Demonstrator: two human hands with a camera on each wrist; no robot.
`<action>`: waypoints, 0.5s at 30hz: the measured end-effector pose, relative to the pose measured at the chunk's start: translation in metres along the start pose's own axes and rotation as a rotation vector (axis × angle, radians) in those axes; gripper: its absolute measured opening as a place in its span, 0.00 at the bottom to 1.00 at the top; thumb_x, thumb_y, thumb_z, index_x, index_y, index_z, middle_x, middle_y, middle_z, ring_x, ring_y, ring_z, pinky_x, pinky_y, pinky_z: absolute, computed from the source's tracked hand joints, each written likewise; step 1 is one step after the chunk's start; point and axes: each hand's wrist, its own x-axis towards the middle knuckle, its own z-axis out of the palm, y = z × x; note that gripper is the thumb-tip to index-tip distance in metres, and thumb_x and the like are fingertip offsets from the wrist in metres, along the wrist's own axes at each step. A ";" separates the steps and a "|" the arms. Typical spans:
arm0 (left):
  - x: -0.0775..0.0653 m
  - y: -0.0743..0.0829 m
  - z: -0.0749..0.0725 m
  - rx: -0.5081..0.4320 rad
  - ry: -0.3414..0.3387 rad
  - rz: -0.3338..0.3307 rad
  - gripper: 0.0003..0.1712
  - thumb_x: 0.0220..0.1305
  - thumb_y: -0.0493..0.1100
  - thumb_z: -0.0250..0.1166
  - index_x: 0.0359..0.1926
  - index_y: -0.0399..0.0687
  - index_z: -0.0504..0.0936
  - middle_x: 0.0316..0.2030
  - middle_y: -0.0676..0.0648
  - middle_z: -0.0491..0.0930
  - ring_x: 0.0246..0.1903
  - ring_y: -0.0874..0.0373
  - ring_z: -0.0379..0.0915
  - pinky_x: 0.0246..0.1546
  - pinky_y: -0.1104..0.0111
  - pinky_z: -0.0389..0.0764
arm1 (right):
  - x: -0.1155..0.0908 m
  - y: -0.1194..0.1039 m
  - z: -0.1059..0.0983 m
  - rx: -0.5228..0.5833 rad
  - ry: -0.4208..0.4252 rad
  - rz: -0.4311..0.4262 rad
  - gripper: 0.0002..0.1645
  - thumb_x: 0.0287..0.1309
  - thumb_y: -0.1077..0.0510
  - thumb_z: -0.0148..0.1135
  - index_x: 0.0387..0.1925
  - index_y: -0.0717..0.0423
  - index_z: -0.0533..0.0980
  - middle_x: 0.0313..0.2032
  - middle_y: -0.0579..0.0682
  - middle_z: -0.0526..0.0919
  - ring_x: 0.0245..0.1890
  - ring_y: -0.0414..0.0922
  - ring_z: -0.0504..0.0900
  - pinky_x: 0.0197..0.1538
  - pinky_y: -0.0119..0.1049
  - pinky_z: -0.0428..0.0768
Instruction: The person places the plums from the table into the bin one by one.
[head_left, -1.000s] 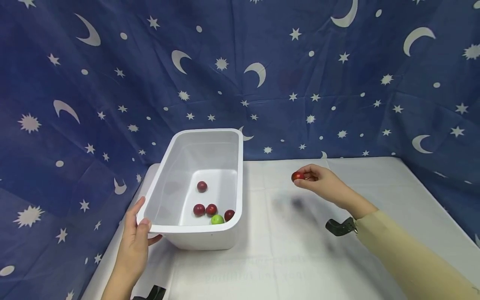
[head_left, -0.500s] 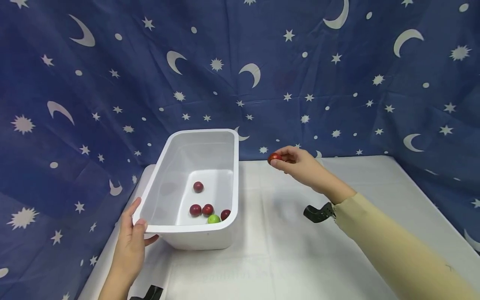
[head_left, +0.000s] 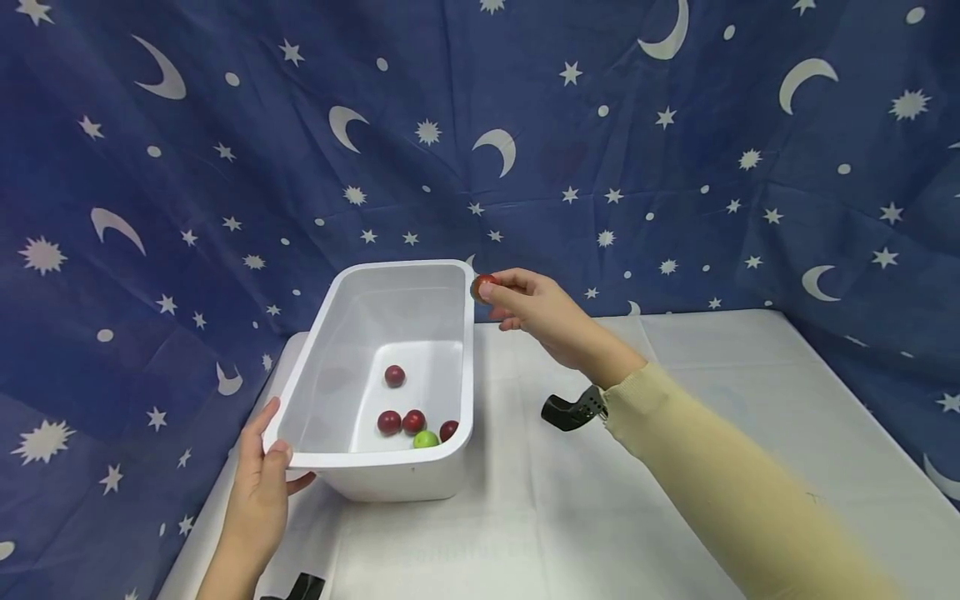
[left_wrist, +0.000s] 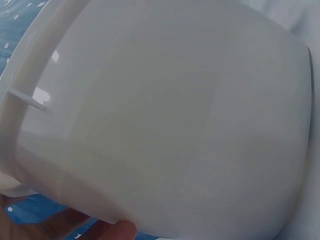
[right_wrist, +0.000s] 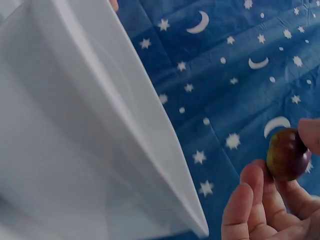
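Observation:
At its near left corner, my left hand (head_left: 258,492) grips the rim of a deep white plastic tub (head_left: 431,482), thumb on top and fingers around the outside. My right hand (head_left: 555,321) pinches a small round plum (head_left: 482,288) at the tub's right rim, near the far corner. In the right wrist view that plum (right_wrist: 287,155) is dark red with a yellow-green side, held between thumb and fingertips. On the tub's floor lie several dark red plums (head_left: 389,422) and one bright green round fruit (head_left: 425,439). The left wrist view is mostly filled by the tub's outer wall (left_wrist: 165,120).
The tub stands on the left part of a table with a white cloth (head_left: 600,500). A dark blue curtain (head_left: 570,150) with moons and stars hangs behind the table and along its left side. A black wrist-worn device (head_left: 573,408) sits at the right wrist.
My right hand has carried the plum leftward and away from me, from over the right part of the table to the tub's rim. My left hand keeps its grip on the tub.

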 end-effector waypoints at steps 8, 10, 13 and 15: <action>-0.001 -0.002 -0.002 -0.014 -0.003 0.030 0.30 0.75 0.41 0.36 0.76 0.54 0.48 0.66 0.38 0.52 0.49 0.62 0.67 0.36 0.62 0.79 | 0.018 -0.009 0.042 0.047 0.023 -0.021 0.26 0.62 0.49 0.63 0.57 0.54 0.70 0.49 0.52 0.79 0.49 0.53 0.77 0.51 0.45 0.77; -0.001 -0.002 -0.003 -0.018 -0.003 0.033 0.30 0.75 0.40 0.36 0.76 0.53 0.47 0.66 0.38 0.53 0.49 0.64 0.67 0.36 0.62 0.79 | 0.021 -0.010 0.053 0.044 0.013 -0.035 0.25 0.61 0.49 0.64 0.57 0.54 0.70 0.47 0.52 0.81 0.48 0.52 0.78 0.49 0.43 0.77; -0.001 -0.003 -0.002 -0.029 -0.003 0.033 0.30 0.75 0.40 0.37 0.76 0.54 0.48 0.66 0.38 0.53 0.49 0.63 0.68 0.37 0.62 0.79 | 0.025 -0.012 0.067 0.029 -0.020 -0.052 0.24 0.61 0.50 0.64 0.56 0.53 0.70 0.46 0.52 0.82 0.46 0.50 0.79 0.48 0.42 0.77; 0.000 -0.002 -0.002 -0.035 0.000 0.031 0.30 0.75 0.40 0.37 0.76 0.55 0.48 0.66 0.39 0.53 0.49 0.62 0.68 0.37 0.63 0.79 | 0.028 -0.013 0.075 0.011 -0.043 -0.056 0.23 0.61 0.51 0.64 0.55 0.53 0.71 0.45 0.53 0.82 0.45 0.49 0.80 0.49 0.42 0.77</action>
